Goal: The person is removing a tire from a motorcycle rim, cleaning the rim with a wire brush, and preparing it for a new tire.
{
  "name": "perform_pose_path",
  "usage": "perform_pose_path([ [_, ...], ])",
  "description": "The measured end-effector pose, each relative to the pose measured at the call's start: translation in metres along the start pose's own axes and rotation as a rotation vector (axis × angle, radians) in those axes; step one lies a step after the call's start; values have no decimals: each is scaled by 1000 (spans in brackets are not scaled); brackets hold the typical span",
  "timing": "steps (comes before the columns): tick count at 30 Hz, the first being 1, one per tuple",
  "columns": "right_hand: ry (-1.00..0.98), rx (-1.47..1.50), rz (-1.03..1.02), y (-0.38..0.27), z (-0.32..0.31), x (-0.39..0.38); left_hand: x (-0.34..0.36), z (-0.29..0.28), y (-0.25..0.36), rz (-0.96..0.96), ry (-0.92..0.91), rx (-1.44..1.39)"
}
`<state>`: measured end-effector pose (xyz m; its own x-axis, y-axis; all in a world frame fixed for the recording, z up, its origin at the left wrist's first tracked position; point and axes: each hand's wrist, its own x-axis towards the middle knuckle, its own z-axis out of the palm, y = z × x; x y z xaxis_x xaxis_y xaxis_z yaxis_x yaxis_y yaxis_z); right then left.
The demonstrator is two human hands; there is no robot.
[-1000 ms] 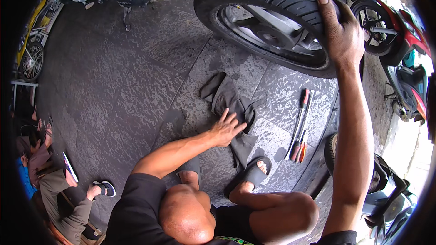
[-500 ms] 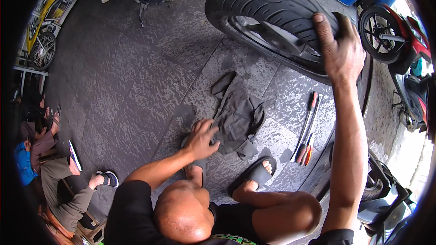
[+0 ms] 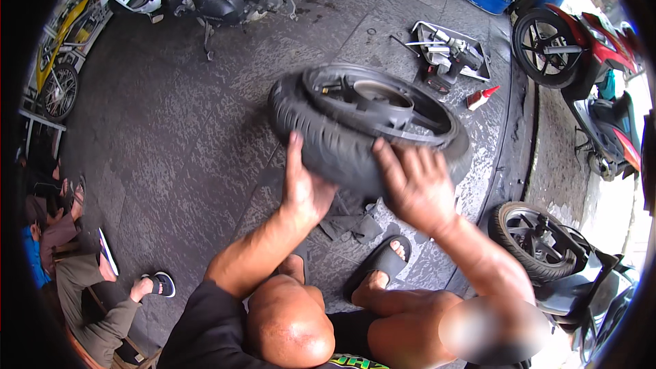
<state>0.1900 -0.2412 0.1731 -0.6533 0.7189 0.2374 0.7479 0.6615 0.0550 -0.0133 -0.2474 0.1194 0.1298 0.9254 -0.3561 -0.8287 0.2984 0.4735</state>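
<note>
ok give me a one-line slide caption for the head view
Left hand and right hand hold a black tyred wheel, with a dark cloth lying on the floor.

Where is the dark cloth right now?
In the head view, the dark cloth lies on the floor below and slightly right of centre, between the wheel and the person's right sandal.

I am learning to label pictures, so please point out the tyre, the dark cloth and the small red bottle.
Tyre (image 3: 342, 155): head view, on its tread.
Dark cloth (image 3: 352, 227): head view, on the part showing below the tyre.
Small red bottle (image 3: 477, 100): head view, on its body.
</note>
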Motion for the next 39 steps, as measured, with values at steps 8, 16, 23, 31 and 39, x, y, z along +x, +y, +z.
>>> perform_pose_path([
  [8,-105,210,-165,-78,87,-112,-58,-139,-71,-162,187,-12],
  [16,-202,297,-89,-109,139,-158,-85,-189,-96,-356,234,10],
  [23,-220,352,-49,-106,149,-168,-84,-198,-93,-479,200,131],
  [31,-84,519,220,-68,130,-189,-77,-200,-60,-841,360,565],
  [39,145,687,712,17,143,-117,-9,-129,-42,210,-16,1902],
])
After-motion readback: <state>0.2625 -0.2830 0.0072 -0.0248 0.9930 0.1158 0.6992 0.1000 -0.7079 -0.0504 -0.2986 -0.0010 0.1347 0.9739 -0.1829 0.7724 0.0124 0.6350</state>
